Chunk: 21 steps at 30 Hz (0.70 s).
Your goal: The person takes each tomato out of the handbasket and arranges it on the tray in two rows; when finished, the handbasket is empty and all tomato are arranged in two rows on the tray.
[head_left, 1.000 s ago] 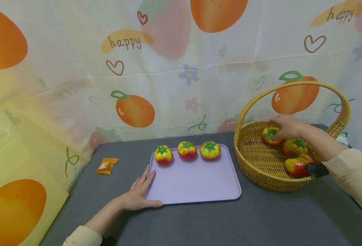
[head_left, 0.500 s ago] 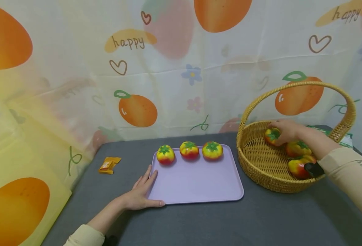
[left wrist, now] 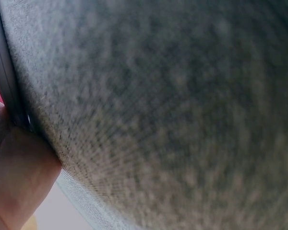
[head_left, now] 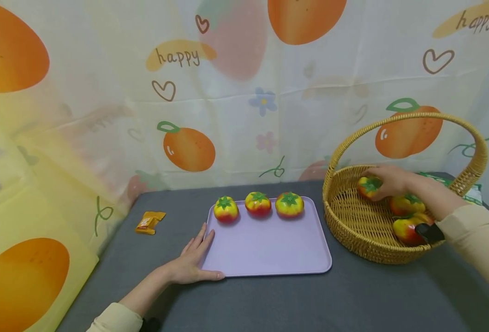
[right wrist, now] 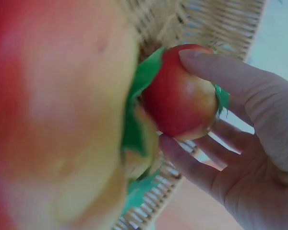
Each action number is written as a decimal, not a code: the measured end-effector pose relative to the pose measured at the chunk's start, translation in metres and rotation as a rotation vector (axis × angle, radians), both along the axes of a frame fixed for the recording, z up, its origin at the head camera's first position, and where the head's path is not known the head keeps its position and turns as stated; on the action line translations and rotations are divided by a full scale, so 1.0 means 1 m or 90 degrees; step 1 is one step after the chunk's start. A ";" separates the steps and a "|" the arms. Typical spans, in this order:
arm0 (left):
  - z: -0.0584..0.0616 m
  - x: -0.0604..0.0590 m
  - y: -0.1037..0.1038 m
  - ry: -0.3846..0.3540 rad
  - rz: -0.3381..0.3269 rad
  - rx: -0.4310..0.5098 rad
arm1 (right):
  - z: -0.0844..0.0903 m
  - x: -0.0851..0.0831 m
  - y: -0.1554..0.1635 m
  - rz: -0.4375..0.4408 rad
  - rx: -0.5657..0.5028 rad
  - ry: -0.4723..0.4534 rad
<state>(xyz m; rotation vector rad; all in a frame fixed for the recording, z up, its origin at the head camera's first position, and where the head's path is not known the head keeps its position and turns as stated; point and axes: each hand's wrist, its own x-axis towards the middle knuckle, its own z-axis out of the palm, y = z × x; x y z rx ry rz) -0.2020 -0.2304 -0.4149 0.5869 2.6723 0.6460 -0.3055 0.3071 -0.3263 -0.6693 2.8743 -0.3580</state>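
My right hand (head_left: 390,180) reaches into the wicker basket (head_left: 366,249) and holds a red-and-yellow, tomato-like toy fruit (right wrist: 180,93) with a green leafy cap. In the right wrist view, thumb and fingers lie on opposite sides of it. Two more such fruits are in the basket, one in the middle (head_left: 402,206) and one nearer the front (head_left: 406,230). My left hand (head_left: 190,263), fingers spread, rests at the left edge of a lilac tray (head_left: 269,249). Along the tray's back edge sit three similar fruits: left (head_left: 225,211), middle (head_left: 258,205) and right (head_left: 289,206).
A small orange-yellow wrapped packet (head_left: 149,222) lies on the dark grey table (head_left: 269,304), left of the tray. The basket's tall handle (head_left: 406,116) arches above my right hand. Behind the basket is a green-and-white packet (head_left: 474,192). A fruit-printed curtain (head_left: 236,115) hangs behind the table.
The right hand has come down around the rear fruit and now grips it, still inside the basket. The left hand stays at the tray. The head view has turned slightly left.
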 end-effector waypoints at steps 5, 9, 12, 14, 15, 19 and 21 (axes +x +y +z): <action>-0.001 0.000 0.000 0.001 0.000 -0.003 | 0.010 0.004 -0.008 0.011 -0.035 -0.014; -0.001 0.000 0.001 0.001 -0.002 0.003 | 0.019 0.011 -0.014 0.012 -0.067 -0.042; 0.000 0.000 0.002 0.002 -0.003 0.005 | 0.025 0.018 -0.018 0.012 -0.085 -0.046; 0.001 0.000 0.002 0.002 -0.003 0.007 | 0.028 0.022 -0.021 0.004 -0.096 -0.048; 0.001 0.000 0.002 0.003 -0.002 0.008 | 0.029 0.025 -0.022 -0.001 -0.100 -0.047; 0.002 -0.001 0.003 0.005 -0.002 0.011 | 0.034 0.037 -0.027 -0.022 -0.121 -0.036; 0.001 -0.001 0.003 0.006 -0.003 0.010 | 0.036 0.045 -0.031 -0.030 -0.142 -0.037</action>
